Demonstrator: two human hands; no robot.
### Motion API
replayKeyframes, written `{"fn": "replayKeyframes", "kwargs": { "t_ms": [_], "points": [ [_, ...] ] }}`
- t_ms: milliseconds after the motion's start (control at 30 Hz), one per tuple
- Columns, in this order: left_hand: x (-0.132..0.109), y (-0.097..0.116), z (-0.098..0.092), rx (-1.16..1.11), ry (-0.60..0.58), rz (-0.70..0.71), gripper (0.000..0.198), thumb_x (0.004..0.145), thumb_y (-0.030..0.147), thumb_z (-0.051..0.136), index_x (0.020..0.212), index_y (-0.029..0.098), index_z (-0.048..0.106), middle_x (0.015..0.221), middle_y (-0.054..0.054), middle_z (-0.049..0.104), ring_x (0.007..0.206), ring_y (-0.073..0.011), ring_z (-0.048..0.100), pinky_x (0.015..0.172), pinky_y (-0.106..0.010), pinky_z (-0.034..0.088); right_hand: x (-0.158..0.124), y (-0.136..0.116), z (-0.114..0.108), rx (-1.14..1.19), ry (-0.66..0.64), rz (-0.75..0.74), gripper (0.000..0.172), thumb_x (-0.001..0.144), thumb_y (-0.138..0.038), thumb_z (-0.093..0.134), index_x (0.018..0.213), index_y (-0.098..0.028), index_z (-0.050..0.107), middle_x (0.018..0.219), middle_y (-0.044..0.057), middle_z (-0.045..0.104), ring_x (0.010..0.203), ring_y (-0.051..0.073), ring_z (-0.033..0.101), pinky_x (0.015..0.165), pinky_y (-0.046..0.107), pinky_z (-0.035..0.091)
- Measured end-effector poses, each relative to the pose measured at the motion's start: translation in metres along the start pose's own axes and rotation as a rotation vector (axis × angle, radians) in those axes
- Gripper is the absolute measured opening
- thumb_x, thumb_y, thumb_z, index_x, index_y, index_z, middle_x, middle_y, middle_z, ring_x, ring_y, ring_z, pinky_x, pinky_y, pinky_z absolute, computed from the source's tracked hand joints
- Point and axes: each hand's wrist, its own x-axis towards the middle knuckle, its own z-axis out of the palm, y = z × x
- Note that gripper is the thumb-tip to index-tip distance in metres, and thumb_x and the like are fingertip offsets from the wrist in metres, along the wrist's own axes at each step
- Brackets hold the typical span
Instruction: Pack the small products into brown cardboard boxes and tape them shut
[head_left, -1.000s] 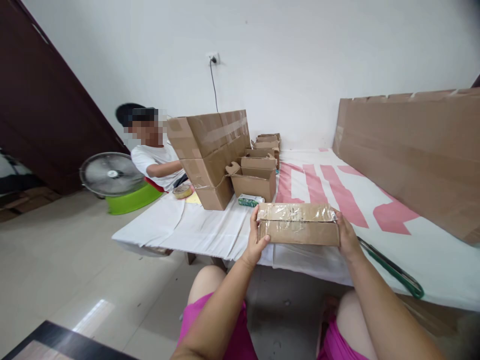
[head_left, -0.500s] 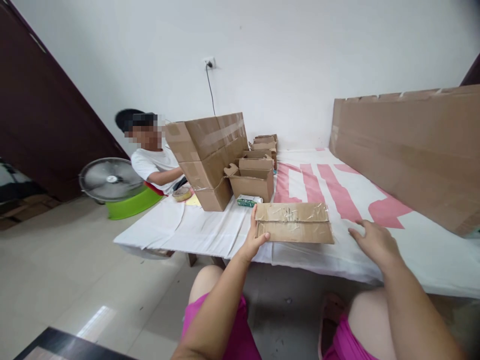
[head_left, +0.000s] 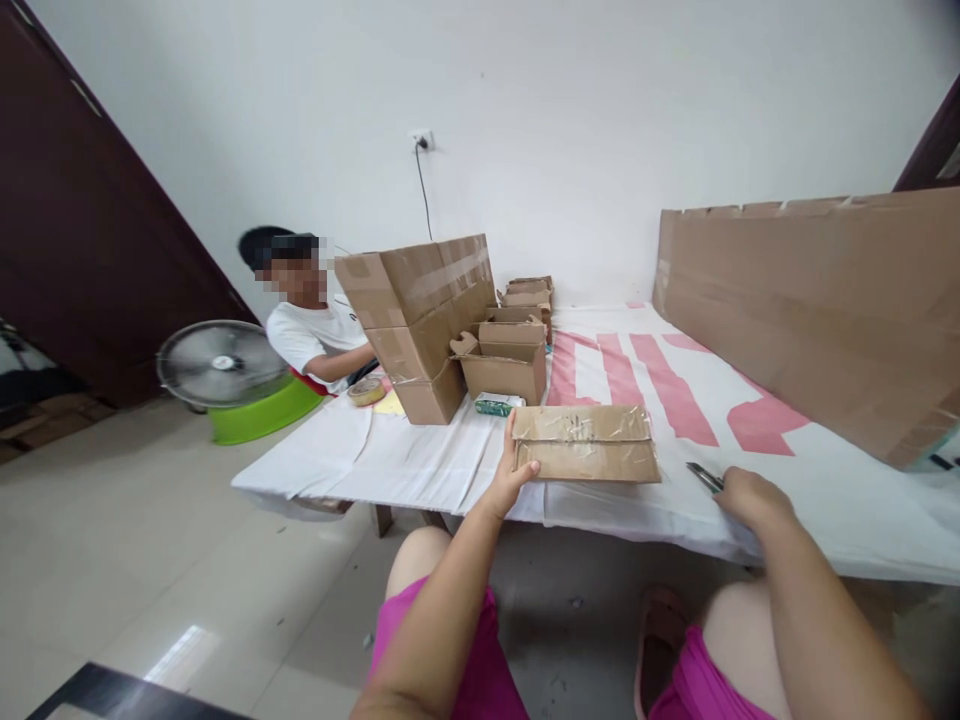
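White-covered counter [head_left: 420, 460]: at its near edge the left hand [head_left: 510, 475] grips the taped cardboard box [head_left: 589, 445] by its left end; the right hand [head_left: 754, 498] is closed over scissors [head_left: 703, 476].

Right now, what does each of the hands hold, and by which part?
Left hand holds the box by its left end. Right hand covers the metal tool behind its tip; a grip cannot be told.
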Motion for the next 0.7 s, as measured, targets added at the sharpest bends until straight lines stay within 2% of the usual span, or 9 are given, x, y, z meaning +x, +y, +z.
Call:
{"fn": "replayKeyframes", "kwargs": {
  "t_ms": [67,133,200,267,367,433,567,700],
  "points": [
    [-0.001,-0.002,-0.001,-0.001,0.001,0.002,0.111,0.066,0.054,0.070,0.148,0.025,0.001,0.153,-0.011,0.023,0.140,-0.0313,0.025,0.115,-0.046,0.020,-0.008,-0.018,-0.010,0.022,0.087,0.064,0.025,0.070,-0.033,0.058,0.087,-0.014,0.061,0.088,0.021,0.063,0.080,0.033,0.064,0.066,0.043,0.049],
    [-0.001,-0.003,-0.002,-0.010,-0.006,0.004,0.111,0.066,0.053,0.070,0.148,0.025,0.001,0.154,-0.011,0.021,0.140,-0.0316,0.023,0.115,-0.046,0.020,-0.022,-0.040,-0.024,0.131,0.349,0.052,0.039,0.076,-0.038,0.054,0.106,-0.013,0.054,0.104,0.021,0.059,0.094,0.032,0.060,0.073,0.043,0.048],
    [0.000,-0.003,-0.002,-0.028,-0.015,0.004,0.111,0.067,0.051,0.070,0.148,0.024,0.000,0.155,-0.011,0.018,0.141,-0.0314,0.021,0.115,-0.045,0.018,-0.042,-0.063,-0.039,0.288,0.611,-0.072,0.044,0.080,-0.043,0.052,0.114,-0.015,0.048,0.108,0.018,0.057,0.102,0.030,0.057,0.078,0.040,0.048],
    [0.001,-0.002,-0.002,-0.054,-0.029,-0.004,0.110,0.066,0.048,0.069,0.148,0.023,0.001,0.155,-0.010,0.017,0.141,-0.0314,0.019,0.116,-0.045,0.017,-0.065,-0.087,-0.053,0.366,0.719,-0.287,0.040,0.083,-0.044,0.051,0.113,-0.018,0.049,0.104,0.013,0.060,0.097,0.026,0.059,0.077,0.036,0.048],
    [0.000,-0.002,-0.001,-0.109,-0.032,-0.002,0.104,0.066,0.042,0.068,0.148,0.025,0.006,0.155,-0.006,0.019,0.142,-0.0308,0.016,0.116,-0.043,0.015,-0.099,-0.125,-0.069,0.285,0.628,-0.681,0.024,0.090,-0.031,0.045,0.111,-0.021,0.052,0.101,0.007,0.063,0.086,0.020,0.062,0.072,0.029,0.048],
    [-0.002,-0.002,0.001,-0.154,-0.020,0.009,0.099,0.066,0.037,0.066,0.147,0.025,0.010,0.154,-0.005,0.022,0.142,-0.0301,0.018,0.116,-0.042,0.015,-0.117,-0.154,-0.077,0.113,0.496,-0.833,0.027,0.092,-0.021,0.038,0.115,-0.022,0.052,0.102,0.007,0.064,0.085,0.018,0.064,0.071,0.028,0.048],
    [-0.009,-0.002,0.007,-0.197,0.017,0.032,0.094,0.065,0.030,0.063,0.146,0.024,0.016,0.150,-0.006,0.031,0.139,-0.0297,0.025,0.115,-0.042,0.018,-0.140,-0.207,-0.081,-0.272,0.221,-0.795,0.028,0.094,-0.024,0.035,0.115,-0.014,0.051,0.094,0.012,0.063,0.075,0.023,0.066,0.063,0.032,0.049],
    [-0.016,-0.002,0.009,-0.191,0.027,0.037,0.091,0.064,0.030,0.062,0.145,0.023,0.020,0.148,-0.006,0.034,0.138,-0.0297,0.027,0.115,-0.042,0.017,-0.143,-0.239,-0.077,-0.398,0.086,-0.795,0.027,0.092,-0.015,0.033,0.111,-0.013,0.053,0.099,0.017,0.063,0.083,0.025,0.068,0.066,0.035,0.051]
  ]
}}
